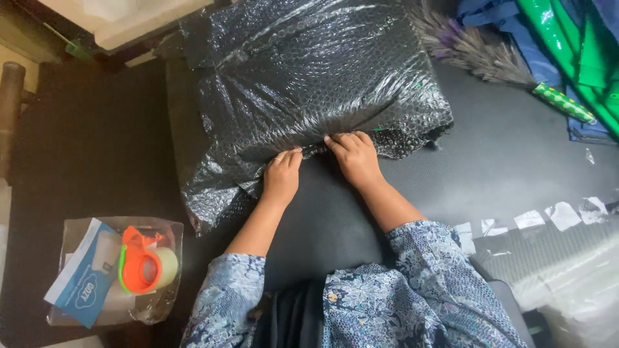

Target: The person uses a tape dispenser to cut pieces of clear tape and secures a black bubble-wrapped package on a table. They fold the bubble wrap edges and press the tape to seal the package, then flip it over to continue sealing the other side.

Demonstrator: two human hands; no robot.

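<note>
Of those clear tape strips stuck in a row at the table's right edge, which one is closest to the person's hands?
The leftmost clear tape strip in the row, just beside the right forearm's blue patterned sleeve. The other strips sit further right, toward the frame edge.

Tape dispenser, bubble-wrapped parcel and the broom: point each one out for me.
tape dispenser (138, 264): head view, on its orange frame beside the tape roll.
bubble-wrapped parcel (309, 77): head view, on the middle of its black wrapped top.
broom (474, 48): head view, on its grey bristles.
</note>
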